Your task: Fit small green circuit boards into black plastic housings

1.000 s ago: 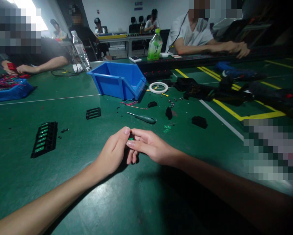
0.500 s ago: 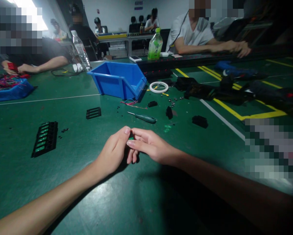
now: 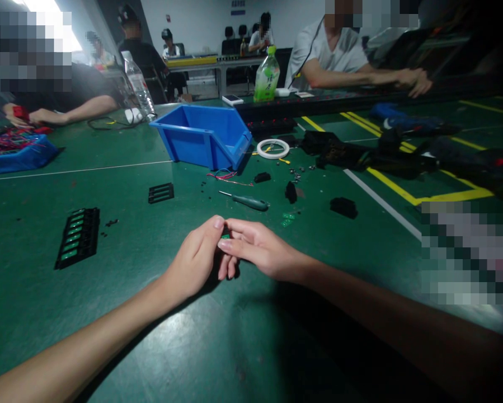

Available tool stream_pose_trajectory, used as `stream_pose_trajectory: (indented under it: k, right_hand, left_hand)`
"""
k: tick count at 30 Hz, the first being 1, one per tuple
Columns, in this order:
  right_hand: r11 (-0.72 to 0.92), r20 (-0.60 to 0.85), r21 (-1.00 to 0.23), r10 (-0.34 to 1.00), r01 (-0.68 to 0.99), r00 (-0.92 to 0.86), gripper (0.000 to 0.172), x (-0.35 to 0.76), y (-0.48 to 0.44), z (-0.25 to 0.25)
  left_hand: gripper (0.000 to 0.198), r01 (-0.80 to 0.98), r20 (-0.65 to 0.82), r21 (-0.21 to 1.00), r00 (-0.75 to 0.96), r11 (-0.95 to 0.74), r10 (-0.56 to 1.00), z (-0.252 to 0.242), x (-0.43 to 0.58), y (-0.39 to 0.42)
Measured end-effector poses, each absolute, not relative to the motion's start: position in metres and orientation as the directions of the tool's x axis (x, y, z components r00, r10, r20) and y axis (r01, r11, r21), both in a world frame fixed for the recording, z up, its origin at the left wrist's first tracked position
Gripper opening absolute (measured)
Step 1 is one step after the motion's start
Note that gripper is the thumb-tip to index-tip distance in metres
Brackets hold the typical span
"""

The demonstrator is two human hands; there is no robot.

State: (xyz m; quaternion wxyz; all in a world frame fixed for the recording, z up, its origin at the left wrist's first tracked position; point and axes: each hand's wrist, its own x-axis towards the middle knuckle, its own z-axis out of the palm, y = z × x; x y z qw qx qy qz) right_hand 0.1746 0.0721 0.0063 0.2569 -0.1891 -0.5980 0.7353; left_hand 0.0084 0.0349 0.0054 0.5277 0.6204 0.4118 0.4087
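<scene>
My left hand (image 3: pixel 201 249) and my right hand (image 3: pixel 259 249) meet in front of me over the green table. Between their fingertips they grip a small part with a green circuit board (image 3: pixel 225 237); most of it is hidden by the fingers. Just beyond lies a screwdriver (image 3: pixel 249 202) with a dark green handle. Small green boards (image 3: pixel 288 219) rest on the table to the right of it. Off to the left, a black frame (image 3: pixel 78 238) holds a row of several green boards. A smaller slotted black frame (image 3: pixel 161 193) sits behind it.
A blue bin (image 3: pixel 201 137) stands beyond the screwdriver, with a white tape ring (image 3: pixel 272 149) and scattered screws (image 3: pixel 295 174) beside it. Black parts (image 3: pixel 343 207) lie at right. Bottles (image 3: pixel 266 78) stand at the back. Co-workers sit across the table; one has a red object (image 3: pixel 20 113).
My hands keep nearly the same pose around the small part. The view has shifted very slightly, and the co-worker's hands at the back right have moved a little.
</scene>
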Motion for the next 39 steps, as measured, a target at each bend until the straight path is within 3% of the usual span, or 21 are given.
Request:
stream_pose_trajectory:
  k: [39]
  right_hand:
    - [-0.124, 0.03, -0.983, 0.611, -0.133, -0.791, 0.027, 0.1738, 0.0708, 0.0064]
  left_hand:
    - [0.052, 0.1, 0.103, 0.985, 0.326, -0.142, 0.94, 0.0064, 0.0093, 0.0358]
